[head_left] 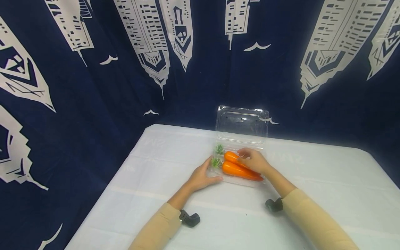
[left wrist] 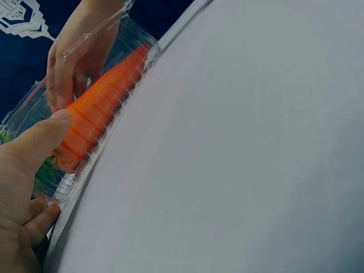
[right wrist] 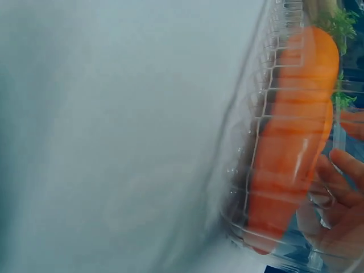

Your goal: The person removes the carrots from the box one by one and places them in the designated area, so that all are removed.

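Left hand (head_left: 201, 177) spread, thumb and forefinger apart, set against the left near corner of a clear plastic box (head_left: 240, 182); reads as bracing it. Right hand (head_left: 254, 161) bent over the far carrot (head_left: 231, 156), thumb and fingertips at its upper side; cannot tell whether it pinches the carrot or only touches it.

Both carrots inside the box, side by side, leafy tops toward the left hand. Near carrot (head_left: 239, 171) lies along the front wall, tip to the right; no fingers plainly on it. Lid (head_left: 242, 125) raised behind the box, at the far edge of the white table (head_left: 156, 166).

Step in hand, by my judgement: settling the far carrot in place. Next move calls for a steady left hand and right fingers lifted free without dragging the carrot; anything done with the lid would need those fingers out first.
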### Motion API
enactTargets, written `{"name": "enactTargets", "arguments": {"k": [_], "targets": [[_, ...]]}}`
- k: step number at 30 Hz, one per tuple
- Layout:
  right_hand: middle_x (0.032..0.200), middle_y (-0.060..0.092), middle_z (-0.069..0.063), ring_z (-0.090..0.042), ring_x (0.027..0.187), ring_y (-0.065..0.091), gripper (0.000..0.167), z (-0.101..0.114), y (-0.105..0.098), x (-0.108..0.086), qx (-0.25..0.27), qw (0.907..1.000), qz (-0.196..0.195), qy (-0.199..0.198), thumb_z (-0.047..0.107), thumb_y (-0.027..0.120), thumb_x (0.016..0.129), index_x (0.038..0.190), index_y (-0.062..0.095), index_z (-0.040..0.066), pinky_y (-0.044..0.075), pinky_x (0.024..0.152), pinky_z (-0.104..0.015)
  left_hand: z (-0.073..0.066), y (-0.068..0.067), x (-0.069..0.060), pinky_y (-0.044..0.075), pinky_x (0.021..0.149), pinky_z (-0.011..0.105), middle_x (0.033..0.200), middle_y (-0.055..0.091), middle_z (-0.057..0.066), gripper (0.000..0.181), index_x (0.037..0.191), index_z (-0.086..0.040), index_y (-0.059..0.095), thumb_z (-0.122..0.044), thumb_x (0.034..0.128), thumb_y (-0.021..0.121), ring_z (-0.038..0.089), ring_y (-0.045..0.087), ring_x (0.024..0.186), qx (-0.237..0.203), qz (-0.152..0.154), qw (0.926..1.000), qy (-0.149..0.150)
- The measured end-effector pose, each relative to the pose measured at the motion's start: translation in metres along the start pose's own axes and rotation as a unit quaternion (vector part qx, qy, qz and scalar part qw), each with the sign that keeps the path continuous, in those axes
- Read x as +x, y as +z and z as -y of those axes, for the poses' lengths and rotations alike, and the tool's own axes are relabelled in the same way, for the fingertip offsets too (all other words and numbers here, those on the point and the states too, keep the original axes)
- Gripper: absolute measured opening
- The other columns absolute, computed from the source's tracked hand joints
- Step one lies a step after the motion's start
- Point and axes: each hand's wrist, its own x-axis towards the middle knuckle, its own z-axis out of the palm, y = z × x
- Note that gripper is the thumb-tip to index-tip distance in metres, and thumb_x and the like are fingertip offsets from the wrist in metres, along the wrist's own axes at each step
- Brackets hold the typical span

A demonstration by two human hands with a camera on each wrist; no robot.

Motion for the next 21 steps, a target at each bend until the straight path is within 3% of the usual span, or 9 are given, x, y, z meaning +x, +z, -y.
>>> {"name": "enactTargets", "arguments": {"k": [21], "targets": [[0.111,0.066,-0.022,-0.036,0.097,0.062,0.038,-0.0058,0.0098,0.0021,-0.046,0.9986,0.003,-0.027,0.012,0.069,0.089,0.121,0.061,-0.005,0.051,0.088,-0.051,-0.0052,-0.0014,-0.0019,0.038,0.107,0.051,0.153,0.037,0.014,0.099,0.155,-0.009,0.024,-0.048,0.0808,0.076,0.035,0.044,0.132,0.002,-0.004,1.0000,0.009]]}}
